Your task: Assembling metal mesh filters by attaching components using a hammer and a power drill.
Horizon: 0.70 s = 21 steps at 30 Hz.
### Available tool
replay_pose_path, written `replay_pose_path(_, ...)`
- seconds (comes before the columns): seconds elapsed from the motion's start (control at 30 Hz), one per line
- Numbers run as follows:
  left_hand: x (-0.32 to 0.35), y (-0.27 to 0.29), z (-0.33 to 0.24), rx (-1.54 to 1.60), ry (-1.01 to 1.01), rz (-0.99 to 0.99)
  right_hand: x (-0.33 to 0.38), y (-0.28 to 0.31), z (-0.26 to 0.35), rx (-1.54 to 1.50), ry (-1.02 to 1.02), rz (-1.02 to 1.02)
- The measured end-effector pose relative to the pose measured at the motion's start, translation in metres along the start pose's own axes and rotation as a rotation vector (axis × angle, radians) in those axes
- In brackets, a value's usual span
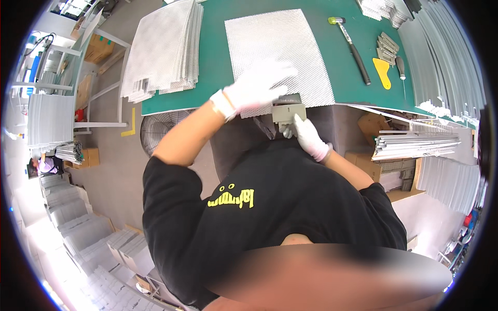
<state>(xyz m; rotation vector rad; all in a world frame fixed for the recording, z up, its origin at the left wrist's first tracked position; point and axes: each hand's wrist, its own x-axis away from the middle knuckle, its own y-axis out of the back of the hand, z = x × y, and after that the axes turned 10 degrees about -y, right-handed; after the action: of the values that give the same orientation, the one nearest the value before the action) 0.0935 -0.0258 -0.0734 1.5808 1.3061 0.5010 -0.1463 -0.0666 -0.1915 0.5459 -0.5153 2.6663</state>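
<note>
A single silvery mesh sheet (275, 41) lies on the green table top with its near edge at the table's front. My left hand (262, 85), in a white glove, is over the sheet's near left part, fingers stretched out and holding nothing that shows. At the front edge of the table, my gloved right hand (309, 137) grips a small beige box-shaped piece (289, 113) from its near side. A dark grey part (293, 98) shows just beyond that piece, against the sheet's edge. What the piece is, I cannot make out.
Left on the green table (215, 62) sits a stack of mesh sheets (161, 46). To the right lie a mallet (353, 49), a yellow scraper (382, 72), a screwdriver (400, 67) and metal pieces (387, 49). Upright panels (441, 57) line the right end. A round fan grille (161, 129) stands below.
</note>
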Motion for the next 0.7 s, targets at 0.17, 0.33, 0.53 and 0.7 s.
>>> replay_pose_path(0.17,-0.034,-0.051,0.018,-0.398,-0.050,0.102,0.009,0.009,-0.002,-0.250,0.079,-0.326)
replay_pose_path(0.33,-0.033,-0.082,-0.028,-0.448,0.119,0.009,0.032,0.020,-0.006,-0.124,0.148,-0.577)
replay_pose_path(0.53,-0.033,-0.081,-0.028,-0.443,0.133,0.003,0.036,0.030,0.012,-0.032,0.133,-0.508)
replay_pose_path(0.7,-0.032,-0.079,-0.030,-0.409,0.132,-0.039,0.038,0.045,0.010,-0.085,-0.039,-0.341)
